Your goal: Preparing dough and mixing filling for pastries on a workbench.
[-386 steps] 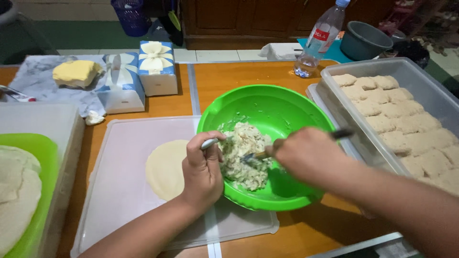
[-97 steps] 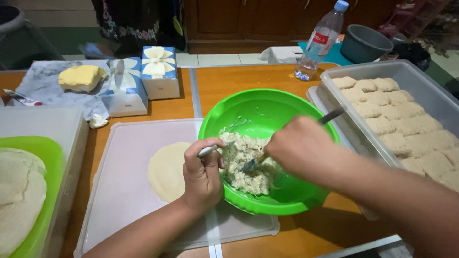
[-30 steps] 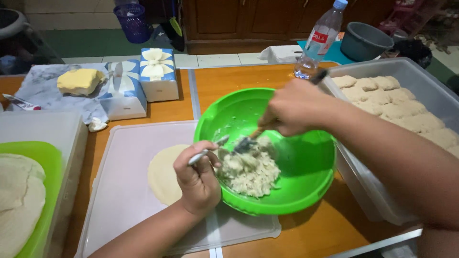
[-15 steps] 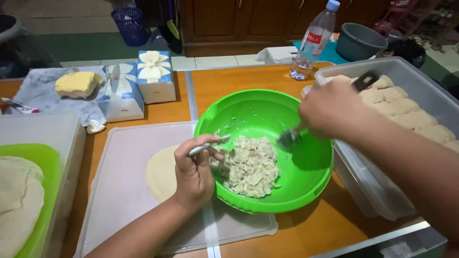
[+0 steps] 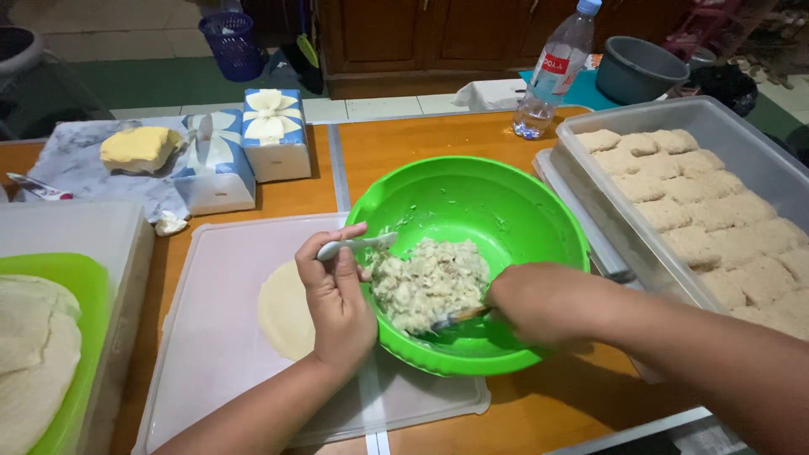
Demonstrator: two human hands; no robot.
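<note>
A green plastic bowl [image 5: 497, 211] sits on the wooden table and holds a lump of pale, chunky filling [image 5: 425, 282]. My left hand [image 5: 337, 303] grips a white spoon [image 5: 358, 245] whose tip rests at the filling's left edge. Inside the bowl's near right side, my right hand [image 5: 539, 299] holds a second utensil [image 5: 455, 318], its end pushed into the filling from the front. Left of the bowl a thin round dough wrapper [image 5: 282, 312] lies flat on a translucent white board [image 5: 219, 354], partly hidden by my left wrist.
A clear tub [image 5: 742, 135] of breaded rectangular pieces [image 5: 699, 219] stands at the right. A green tray with stacked wrappers [image 5: 34, 354] is at the left edge. Behind are two tissue boxes [image 5: 244, 152], a yellow block on cloth [image 5: 139, 147], a water bottle [image 5: 556, 67] and a grey pot [image 5: 640, 67].
My right hand has come down from the bowl's far right rim to its near side, and its utensil now digs into the filling. The left hand and spoon have barely shifted.
</note>
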